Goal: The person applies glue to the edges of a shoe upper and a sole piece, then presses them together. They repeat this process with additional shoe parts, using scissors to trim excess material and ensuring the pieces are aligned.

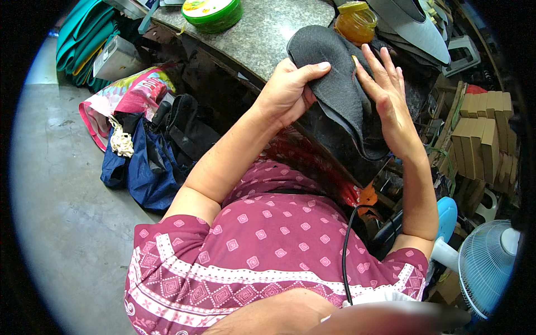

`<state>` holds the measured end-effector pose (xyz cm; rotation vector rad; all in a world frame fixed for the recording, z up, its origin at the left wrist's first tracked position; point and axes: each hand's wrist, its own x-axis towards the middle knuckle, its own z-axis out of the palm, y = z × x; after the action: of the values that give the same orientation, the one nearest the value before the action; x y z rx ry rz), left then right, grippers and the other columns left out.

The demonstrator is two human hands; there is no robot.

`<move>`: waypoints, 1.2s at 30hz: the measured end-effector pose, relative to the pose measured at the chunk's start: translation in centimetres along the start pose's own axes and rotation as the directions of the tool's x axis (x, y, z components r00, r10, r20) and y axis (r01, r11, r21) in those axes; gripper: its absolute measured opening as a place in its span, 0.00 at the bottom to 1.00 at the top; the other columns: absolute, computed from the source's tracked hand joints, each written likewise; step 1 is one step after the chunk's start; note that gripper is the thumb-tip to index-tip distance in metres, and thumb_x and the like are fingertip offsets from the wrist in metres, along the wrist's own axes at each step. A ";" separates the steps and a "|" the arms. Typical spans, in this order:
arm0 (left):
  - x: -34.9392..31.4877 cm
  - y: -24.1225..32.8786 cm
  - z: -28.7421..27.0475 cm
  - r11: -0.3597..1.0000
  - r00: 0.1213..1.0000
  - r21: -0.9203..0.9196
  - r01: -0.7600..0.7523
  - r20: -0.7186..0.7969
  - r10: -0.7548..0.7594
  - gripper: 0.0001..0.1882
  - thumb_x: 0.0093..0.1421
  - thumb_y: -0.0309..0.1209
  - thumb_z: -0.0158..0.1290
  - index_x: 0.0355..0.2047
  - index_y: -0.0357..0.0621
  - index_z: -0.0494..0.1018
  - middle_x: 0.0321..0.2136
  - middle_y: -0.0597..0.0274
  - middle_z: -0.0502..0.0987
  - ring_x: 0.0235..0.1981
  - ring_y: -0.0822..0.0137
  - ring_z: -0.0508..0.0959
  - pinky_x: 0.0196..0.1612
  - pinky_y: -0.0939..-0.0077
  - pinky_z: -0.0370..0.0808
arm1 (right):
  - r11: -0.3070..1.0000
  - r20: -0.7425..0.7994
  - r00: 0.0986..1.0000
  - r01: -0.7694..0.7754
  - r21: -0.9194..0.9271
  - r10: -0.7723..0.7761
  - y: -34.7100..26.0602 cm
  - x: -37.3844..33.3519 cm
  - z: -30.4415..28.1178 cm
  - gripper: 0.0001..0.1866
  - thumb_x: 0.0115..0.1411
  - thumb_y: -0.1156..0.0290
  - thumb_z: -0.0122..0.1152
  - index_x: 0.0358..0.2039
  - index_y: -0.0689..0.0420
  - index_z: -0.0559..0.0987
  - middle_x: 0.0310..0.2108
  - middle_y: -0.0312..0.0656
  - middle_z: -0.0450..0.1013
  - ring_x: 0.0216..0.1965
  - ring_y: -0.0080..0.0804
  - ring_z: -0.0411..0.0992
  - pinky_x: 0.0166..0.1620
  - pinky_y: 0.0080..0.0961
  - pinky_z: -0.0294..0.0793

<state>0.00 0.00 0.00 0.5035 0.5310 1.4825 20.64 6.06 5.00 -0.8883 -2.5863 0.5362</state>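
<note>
A dark grey, felt-like fabric piece point(339, 78), folded and curved, is held up over the table's near edge. My left hand point(293, 86) grips its left side, thumb on top and fingers underneath. My right hand point(386, 92) lies against its right side with the fingers stretched out and slightly apart. A small reddish-orange mark shows on the fabric close to my right fingertips. The underside of the piece is hidden, and its lower end hangs down in front of me.
The speckled grey tabletop point(262, 33) carries a green round tub point(212, 15) and an amber-filled glass jar point(356, 23). Grey curved sheets point(410, 28) lie at the far right. Cardboard boxes point(480, 134) and a fan point(488, 268) stand right; bags point(148, 162) lie left.
</note>
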 end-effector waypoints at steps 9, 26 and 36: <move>0.3 -0.2 0.6 0.999 1.000 0.044 -0.018 -0.022 0.019 0.16 0.62 0.22 0.55 0.51 0.34 0.73 0.44 0.54 0.81 0.43 0.63 0.82 0.49 0.66 0.81 | 0.927 0.009 0.978 0.198 -0.319 -0.206 -1.3 -1.5 -1.7 0.49 0.61 0.24 0.14 0.60 0.40 0.77 0.70 0.40 0.57 0.74 0.46 0.44 0.70 0.56 0.24; 0.9 0.8 0.2 0.992 0.999 0.124 0.016 -0.052 -0.010 0.15 0.60 0.21 0.55 0.49 0.34 0.75 0.43 0.56 0.81 0.41 0.66 0.83 0.48 0.70 0.81 | 0.976 -0.005 0.982 0.186 -0.117 -0.188 -0.6 -1.2 -3.0 0.50 0.61 0.24 0.14 0.51 0.39 0.84 0.69 0.39 0.60 0.73 0.47 0.46 0.70 0.57 0.25; 1.4 1.2 -0.2 0.993 0.999 0.111 0.035 -0.024 -0.033 0.14 0.60 0.21 0.56 0.47 0.34 0.76 0.42 0.55 0.82 0.40 0.65 0.83 0.47 0.70 0.81 | 0.934 0.033 0.975 0.219 -0.283 -0.219 -1.4 -0.9 -1.8 0.49 0.58 0.21 0.16 0.61 0.34 0.75 0.71 0.41 0.55 0.74 0.46 0.43 0.70 0.58 0.25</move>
<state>-1.02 1.46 0.52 0.5632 0.6396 1.4326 21.35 4.88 7.04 -0.6670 -2.7614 0.1017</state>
